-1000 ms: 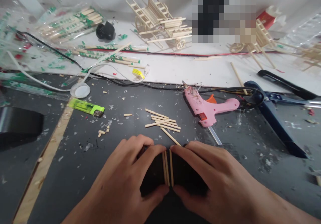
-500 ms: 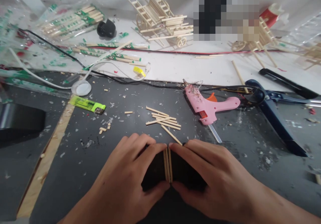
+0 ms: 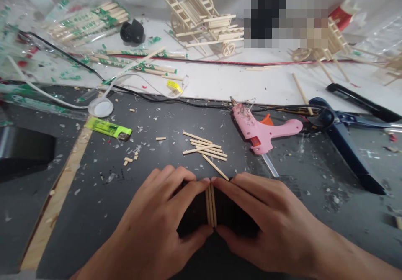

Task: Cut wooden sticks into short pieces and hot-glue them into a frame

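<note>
Between my two hands a few short wooden sticks (image 3: 211, 205) stand side by side, nearly upright in the view. My left hand (image 3: 168, 215) pinches them from the left, index fingertip at the top end and thumb at the bottom. From the right, my right hand (image 3: 260, 217) presses on the same ends with index finger and thumb. Just beyond the fingers lies a loose pile of short sticks (image 3: 207, 147), and one more stick (image 3: 215, 167) slants toward my right hand. A pink glue gun (image 3: 257, 129) rests behind my right hand, its clear glue stick pointing toward me.
A green lighter (image 3: 108, 128) and small stick pieces (image 3: 130, 159) lie left. Dark blue pliers (image 3: 351, 150) and a black cutter (image 3: 362, 103) are at right. Cables cross the back, near wooden cart models (image 3: 201, 16), bagged sticks (image 3: 91, 22) and a black object (image 3: 132, 32).
The view has shifted very slightly. Both hands keep the same hold on the sticks, and nothing else has visibly moved.
</note>
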`<state>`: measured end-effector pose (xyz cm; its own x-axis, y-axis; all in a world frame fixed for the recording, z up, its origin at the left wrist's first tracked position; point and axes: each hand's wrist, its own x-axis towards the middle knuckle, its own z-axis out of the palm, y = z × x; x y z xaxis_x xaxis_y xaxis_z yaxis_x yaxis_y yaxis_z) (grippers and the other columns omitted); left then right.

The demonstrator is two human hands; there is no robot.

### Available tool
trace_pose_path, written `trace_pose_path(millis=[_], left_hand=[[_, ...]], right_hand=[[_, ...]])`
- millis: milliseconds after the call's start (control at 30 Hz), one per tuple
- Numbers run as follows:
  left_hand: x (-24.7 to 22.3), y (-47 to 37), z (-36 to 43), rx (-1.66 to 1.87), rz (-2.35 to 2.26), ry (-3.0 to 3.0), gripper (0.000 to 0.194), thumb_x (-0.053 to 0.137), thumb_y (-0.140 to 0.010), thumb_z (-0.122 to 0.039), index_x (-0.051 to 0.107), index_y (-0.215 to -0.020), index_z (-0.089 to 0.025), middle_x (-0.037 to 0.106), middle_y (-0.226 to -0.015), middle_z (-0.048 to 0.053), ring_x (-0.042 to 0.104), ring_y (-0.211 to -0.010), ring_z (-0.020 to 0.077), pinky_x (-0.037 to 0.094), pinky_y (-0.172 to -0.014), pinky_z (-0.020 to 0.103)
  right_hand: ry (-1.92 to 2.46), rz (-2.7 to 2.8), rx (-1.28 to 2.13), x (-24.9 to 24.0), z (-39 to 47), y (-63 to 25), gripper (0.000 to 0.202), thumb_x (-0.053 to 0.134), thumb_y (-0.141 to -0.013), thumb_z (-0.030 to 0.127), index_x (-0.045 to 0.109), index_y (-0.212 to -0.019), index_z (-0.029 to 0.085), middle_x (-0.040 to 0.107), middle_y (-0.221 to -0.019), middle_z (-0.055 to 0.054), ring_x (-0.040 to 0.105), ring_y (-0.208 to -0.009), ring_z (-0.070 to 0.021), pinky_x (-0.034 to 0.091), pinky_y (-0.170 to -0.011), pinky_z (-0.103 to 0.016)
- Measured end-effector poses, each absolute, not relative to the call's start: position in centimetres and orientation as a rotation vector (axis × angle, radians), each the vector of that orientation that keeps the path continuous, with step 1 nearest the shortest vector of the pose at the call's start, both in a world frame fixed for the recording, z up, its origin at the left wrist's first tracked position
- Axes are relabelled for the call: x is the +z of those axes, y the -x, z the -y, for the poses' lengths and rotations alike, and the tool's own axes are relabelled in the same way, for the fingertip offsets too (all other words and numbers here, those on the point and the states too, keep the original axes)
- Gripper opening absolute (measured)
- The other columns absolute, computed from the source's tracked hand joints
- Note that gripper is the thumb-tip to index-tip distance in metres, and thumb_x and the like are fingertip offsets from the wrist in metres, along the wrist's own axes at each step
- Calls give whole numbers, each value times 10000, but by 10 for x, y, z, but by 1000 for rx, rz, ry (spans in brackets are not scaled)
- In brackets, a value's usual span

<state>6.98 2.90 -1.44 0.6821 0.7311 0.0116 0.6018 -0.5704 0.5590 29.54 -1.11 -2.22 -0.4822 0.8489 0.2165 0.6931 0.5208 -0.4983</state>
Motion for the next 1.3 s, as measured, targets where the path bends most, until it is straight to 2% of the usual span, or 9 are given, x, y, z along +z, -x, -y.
trace_pose_path(millis=[367, 600, 733, 833, 967, 1100, 1200, 1300], left_hand=[[-15, -70, -31, 332, -1028, -2355, 478, 742, -834, -187, 575, -1274, -273, 638, -1124, 5, 577, -970, 230, 425, -858, 421], [-14, -70, -32, 338, -1026, -2373, 490, 792, -805, -221, 594, -1251, -267, 650, -1128, 2, 587, -989, 242, 408, -880, 428], [-15, -70, -32, 342, -1010, -2343, 473, 789, -816, -267, 578, -1240, -269, 641, -1076, 3, 573, -924, 239, 414, -813, 420], [-17, -69, -31, 333, -1008, -2367, 510, 788, -823, -281, 543, -1269, -252, 637, -1098, 18, 562, -933, 248, 419, -808, 426], [-16, -64, -27, 354, -1026, -2403, 609, 798, -837, -311, 485, -1349, -212, 637, -1199, 42, 561, -1036, 253, 430, -885, 419], [-14, -55, -19, 420, -928, -2533, 389, 676, -959, -329, 568, -1303, -185, 656, -1297, 34, 557, -1159, 226, 401, -1022, 375], [-14, -49, -15, 461, -808, -2689, 394, 593, -1011, -324, 589, -1362, -147, 656, -1398, 39, 532, -1303, 216, 345, -1128, 361], [-15, -45, -17, 430, -705, -2815, 416, 553, -1025, -335, 600, -1383, -127, 644, -1437, 42, 526, -1360, 209, 309, -1167, 355]], right_hand=[[1232, 2308, 547, -22, 8, -295, 371, 609, -894, 234, 585, -1246, 120, 662, -866, -50, 585, -672, -172, 484, -569, -310], [1225, 2300, 532, -23, 9, -295, 408, 646, -888, 241, 596, -1263, 87, 671, -861, -52, 589, -664, -175, 479, -554, -316], [1282, 2296, 495, -26, 13, -296, 509, 661, -887, 299, 571, -1332, 68, 684, -917, -85, 625, -732, -204, 525, -617, -337], [1308, 2281, 497, -27, 15, -298, 478, 664, -886, 325, 585, -1301, 100, 686, -935, -89, 638, -740, -214, 545, -627, -351], [1284, 2286, 509, -29, 16, -300, 388, 658, -895, 313, 618, -1235, 130, 680, -891, -72, 623, -693, -205, 532, -578, -345], [1232, 2277, 498, -27, 16, -303, 337, 624, -937, 273, 627, -1248, 142, 706, -991, -96, 658, -790, -207, 564, -664, -345], [1117, 2348, 486, -25, 13, -308, 261, 592, -971, 229, 655, -1213, 157, 734, -1077, -95, 660, -825, -200, 564, -706, -350], [1001, 2429, 426, -24, 11, -317, 240, 570, -987, 174, 677, -1199, 137, 759, -1161, -86, 662, -876, -203, 557, -730, -354]])
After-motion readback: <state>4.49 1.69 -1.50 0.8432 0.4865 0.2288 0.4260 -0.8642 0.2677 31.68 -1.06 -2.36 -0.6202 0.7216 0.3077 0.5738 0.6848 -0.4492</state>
